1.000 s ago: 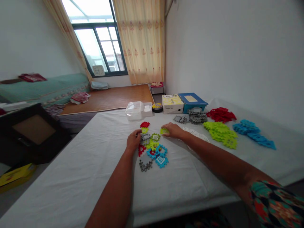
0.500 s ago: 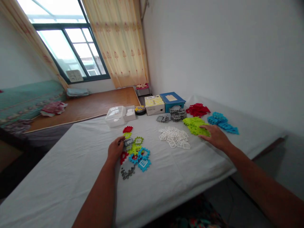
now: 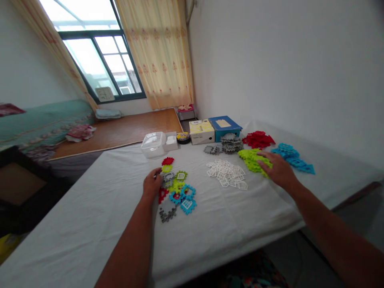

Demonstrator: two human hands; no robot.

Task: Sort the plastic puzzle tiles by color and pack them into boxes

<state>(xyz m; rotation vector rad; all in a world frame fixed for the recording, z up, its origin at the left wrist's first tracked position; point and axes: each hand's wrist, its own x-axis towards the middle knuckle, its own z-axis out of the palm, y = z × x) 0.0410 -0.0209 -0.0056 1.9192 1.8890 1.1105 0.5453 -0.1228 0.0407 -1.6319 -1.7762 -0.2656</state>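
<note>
A joined cluster of toothed plastic tiles (image 3: pixel 177 192) in red, green, blue and grey lies in the middle of the white table (image 3: pixel 75 224). My left hand (image 3: pixel 152 185) rests on the cluster's left edge, fingers curled on a grey tile. My right hand (image 3: pixel 277 169) lies flat on the near edge of a pile of lime green tiles (image 3: pixel 253 158), fingers spread. Between the two hands sits a heap of small white window pieces (image 3: pixel 227 175).
Behind the green pile are red tiles (image 3: pixel 258 139), blue tiles (image 3: pixel 292 158) and grey tiles (image 3: pixel 229 143). A clear plastic box (image 3: pixel 153 144), a yellow-white carton (image 3: pixel 202 131), a blue box (image 3: pixel 225 124) and a tape roll (image 3: pixel 183 137) line the table's far edge.
My right hand left the tile cluster and swung right onto the green pile. The view turned right, then slightly back. My left hand stayed on the cluster.
</note>
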